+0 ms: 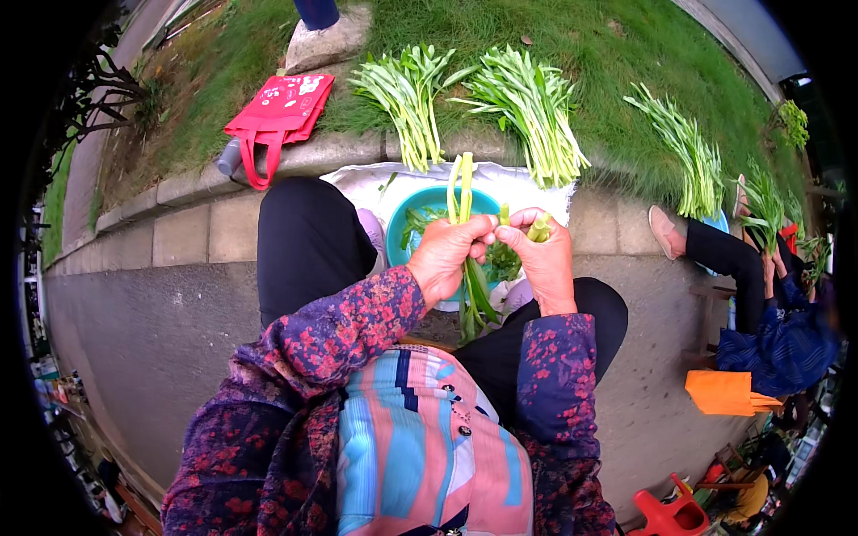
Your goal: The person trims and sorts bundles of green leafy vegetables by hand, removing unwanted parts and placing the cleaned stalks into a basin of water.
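While the left hand (447, 255) is closed around the long green stalks (465, 232) above the blue basin (402, 214) and the right hand (541, 255) pinches a short piece (539, 228), a loose pinch could probably drop trimmings past the basin onto the pavement (179, 304).

Green stalks (464, 192) over a teal basin (427, 204). Red bag (280, 108) on green grass (617, 80). Sleeves (357, 326) are purple with red flowers; the apron (420, 447) is striped pink and blue.
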Demonstrator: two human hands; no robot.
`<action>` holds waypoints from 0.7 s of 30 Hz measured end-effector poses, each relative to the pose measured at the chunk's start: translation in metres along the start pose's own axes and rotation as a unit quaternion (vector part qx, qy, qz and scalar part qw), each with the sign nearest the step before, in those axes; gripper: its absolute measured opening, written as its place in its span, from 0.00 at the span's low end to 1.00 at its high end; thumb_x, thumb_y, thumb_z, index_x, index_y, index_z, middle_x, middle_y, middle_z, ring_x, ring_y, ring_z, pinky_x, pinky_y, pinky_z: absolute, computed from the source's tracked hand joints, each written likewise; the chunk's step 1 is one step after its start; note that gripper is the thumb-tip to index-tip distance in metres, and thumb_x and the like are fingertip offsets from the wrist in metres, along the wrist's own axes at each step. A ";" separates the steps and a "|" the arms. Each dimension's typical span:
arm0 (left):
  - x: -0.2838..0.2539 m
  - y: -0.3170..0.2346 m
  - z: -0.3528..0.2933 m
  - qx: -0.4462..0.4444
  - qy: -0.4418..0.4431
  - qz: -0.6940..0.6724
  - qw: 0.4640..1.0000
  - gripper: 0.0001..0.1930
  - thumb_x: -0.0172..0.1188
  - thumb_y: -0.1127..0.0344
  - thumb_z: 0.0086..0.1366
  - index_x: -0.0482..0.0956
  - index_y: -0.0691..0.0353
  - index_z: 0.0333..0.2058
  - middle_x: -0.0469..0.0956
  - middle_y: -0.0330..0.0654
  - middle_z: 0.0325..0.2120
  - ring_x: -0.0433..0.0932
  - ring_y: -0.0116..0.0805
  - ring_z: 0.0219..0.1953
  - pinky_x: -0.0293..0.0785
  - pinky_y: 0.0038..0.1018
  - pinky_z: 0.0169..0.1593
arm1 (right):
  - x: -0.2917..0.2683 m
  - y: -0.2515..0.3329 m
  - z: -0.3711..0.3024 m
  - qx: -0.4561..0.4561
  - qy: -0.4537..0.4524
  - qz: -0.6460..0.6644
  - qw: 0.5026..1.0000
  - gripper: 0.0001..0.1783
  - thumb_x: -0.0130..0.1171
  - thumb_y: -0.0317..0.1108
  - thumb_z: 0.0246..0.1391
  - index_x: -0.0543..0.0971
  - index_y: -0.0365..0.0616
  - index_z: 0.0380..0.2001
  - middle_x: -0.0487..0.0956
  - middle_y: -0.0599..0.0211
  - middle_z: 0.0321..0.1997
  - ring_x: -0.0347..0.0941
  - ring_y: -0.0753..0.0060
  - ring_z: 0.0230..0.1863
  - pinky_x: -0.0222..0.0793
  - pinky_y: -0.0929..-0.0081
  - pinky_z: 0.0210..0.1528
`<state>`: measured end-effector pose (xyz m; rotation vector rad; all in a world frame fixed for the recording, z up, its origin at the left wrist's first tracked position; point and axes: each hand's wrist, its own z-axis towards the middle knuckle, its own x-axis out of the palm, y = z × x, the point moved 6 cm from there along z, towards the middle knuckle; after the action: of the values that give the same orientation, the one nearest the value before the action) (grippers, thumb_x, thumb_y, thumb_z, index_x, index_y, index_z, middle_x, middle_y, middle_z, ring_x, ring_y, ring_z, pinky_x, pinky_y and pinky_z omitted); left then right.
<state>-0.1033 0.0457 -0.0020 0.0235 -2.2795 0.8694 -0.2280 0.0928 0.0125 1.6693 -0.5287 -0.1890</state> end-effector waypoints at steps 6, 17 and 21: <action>0.001 -0.029 -0.001 0.033 -0.008 0.052 0.998 0.05 0.62 0.68 0.56 0.76 0.63 0.28 0.73 0.33 0.21 0.62 0.18 0.17 0.61 0.18 0.26 | -0.010 -0.004 0.002 -0.002 -0.031 -0.028 0.999 0.10 0.66 0.24 0.43 0.76 0.40 0.30 0.76 0.75 0.27 0.68 0.86 0.27 0.65 0.86 0.30; -0.032 -0.069 0.002 0.134 -0.046 0.248 0.958 0.06 0.63 0.69 0.55 0.77 0.63 0.29 0.74 0.34 0.22 0.66 0.18 0.22 0.61 0.15 0.28 | -0.062 -0.003 0.004 -0.003 -0.145 0.180 0.973 0.09 0.63 0.36 0.50 0.74 0.45 0.30 0.72 0.74 0.26 0.64 0.82 0.25 0.60 0.82 0.30; -0.037 -0.061 0.007 0.131 -0.042 0.259 0.956 0.05 0.63 0.71 0.54 0.77 0.65 0.27 0.75 0.35 0.22 0.72 0.21 0.26 0.68 0.19 0.35 | -0.066 -0.009 0.005 0.017 -0.175 0.263 0.949 0.09 0.61 0.35 0.52 0.72 0.44 0.30 0.72 0.73 0.25 0.64 0.81 0.24 0.62 0.81 0.28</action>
<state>-0.0641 -0.0136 0.0069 -0.4443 -2.2650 1.4609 -0.2860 0.1185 -0.0082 1.4749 -1.2298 -0.0823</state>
